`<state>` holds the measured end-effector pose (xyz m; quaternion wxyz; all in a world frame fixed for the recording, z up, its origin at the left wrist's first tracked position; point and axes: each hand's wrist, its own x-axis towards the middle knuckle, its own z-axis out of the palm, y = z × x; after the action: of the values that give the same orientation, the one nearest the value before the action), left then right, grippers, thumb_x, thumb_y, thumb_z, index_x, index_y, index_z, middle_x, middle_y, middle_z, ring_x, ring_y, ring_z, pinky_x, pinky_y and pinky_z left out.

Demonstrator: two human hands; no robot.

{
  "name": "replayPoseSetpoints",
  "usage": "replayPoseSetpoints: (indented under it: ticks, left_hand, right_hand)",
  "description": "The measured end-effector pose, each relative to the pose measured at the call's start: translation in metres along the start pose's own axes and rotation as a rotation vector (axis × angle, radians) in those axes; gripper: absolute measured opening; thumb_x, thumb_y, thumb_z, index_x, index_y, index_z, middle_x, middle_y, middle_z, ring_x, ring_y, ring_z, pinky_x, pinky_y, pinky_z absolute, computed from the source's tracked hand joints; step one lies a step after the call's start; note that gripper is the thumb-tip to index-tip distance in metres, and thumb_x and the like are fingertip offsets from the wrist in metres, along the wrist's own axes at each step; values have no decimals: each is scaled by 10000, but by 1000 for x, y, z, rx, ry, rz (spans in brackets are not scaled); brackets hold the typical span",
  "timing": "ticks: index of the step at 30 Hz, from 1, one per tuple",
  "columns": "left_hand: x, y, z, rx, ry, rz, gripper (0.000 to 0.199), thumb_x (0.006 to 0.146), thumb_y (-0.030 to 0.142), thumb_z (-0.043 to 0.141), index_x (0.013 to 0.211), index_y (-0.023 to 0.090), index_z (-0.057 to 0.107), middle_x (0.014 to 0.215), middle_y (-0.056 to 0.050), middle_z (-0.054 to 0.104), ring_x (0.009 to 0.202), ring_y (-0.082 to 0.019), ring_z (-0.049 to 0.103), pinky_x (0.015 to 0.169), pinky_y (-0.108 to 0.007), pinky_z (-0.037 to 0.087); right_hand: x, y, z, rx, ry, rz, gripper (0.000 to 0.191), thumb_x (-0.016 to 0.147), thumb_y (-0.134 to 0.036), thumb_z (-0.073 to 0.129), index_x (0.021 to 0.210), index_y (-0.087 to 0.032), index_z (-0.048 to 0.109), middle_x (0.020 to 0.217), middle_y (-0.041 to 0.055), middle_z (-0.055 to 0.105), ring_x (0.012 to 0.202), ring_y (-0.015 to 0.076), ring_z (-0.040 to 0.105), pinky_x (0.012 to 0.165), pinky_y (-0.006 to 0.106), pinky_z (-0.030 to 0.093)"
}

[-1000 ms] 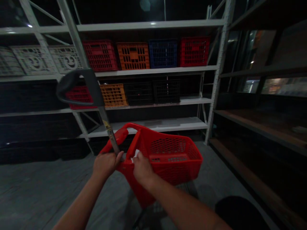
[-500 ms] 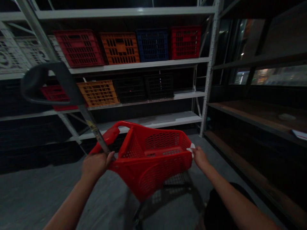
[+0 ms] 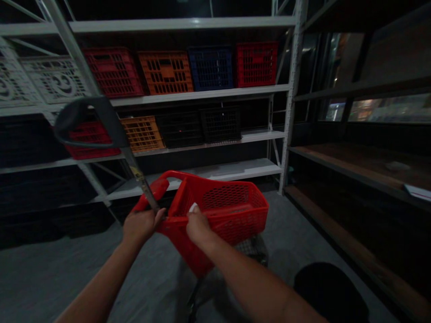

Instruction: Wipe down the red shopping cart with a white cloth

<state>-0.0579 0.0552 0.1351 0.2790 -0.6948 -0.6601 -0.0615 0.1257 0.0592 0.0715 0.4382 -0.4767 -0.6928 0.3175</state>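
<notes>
In the middle stands a red plastic shopping cart (image 3: 232,186) with perforated basket walls. My left hand (image 3: 139,228) is closed at the cart's handle end, around the lower visible part of a metal pole (image 3: 144,186). A dark loop-shaped grip (image 3: 109,119) is fixed on that pole, which slants up to the left; its lower end is hidden by my hand. My right hand (image 3: 198,224) pinches a small white cloth or tissue (image 3: 193,207) at the near rim of the basket, close to the handle end. My right forearm hides part of the basket's side.
Behind the cart, a white metal rack (image 3: 202,93) carries red crates (image 3: 257,65), an orange crate (image 3: 164,72), a blue crate (image 3: 210,67) and black ones (image 3: 220,123). Dark brown shelving (image 3: 353,161) runs along the right. A black rounded thing (image 3: 330,294) is at lower right.
My right hand has moved left along the near rim with the white cloth, from the cart's far right end towards its handle. My left hand has shifted slightly right in view.
</notes>
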Motion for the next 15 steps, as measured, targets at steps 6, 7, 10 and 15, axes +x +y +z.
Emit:
replayPoseSetpoints:
  ticks: [6,7,10,15]
  left_hand:
    - [5,-1,2,-3,2,28,697,835,557,114,711,150,666,706,-143,681,691,-265,626,622,-320,397]
    - [6,-1,3,-8,1,32,692,836,555,117,715,152,665,713,-140,682,697,-262,627,630,-319,398]
    - [7,-1,4,-3,16,33,687,842,551,117,735,152,667,721,-135,685,718,-259,626,661,-325,401]
    - [6,1,4,-4,29,33,697,844,559,116,734,133,657,715,-153,676,718,-276,622,672,-348,396]
  right_hand:
    - [2,24,-27,-355,-15,-42,174,835,-215,446,828,-163,613,964,56,572,726,129,518,694,220,401]
    - [-3,39,-45,-373,6,6,183,842,-232,449,834,-162,618,930,50,584,716,125,519,684,211,399]
    - [-19,87,-111,-430,88,118,213,850,-224,439,880,-137,631,857,69,601,708,137,530,677,222,391]
    - [-44,137,-202,-535,206,237,229,823,-217,489,892,-128,688,874,123,591,740,170,572,720,249,384]
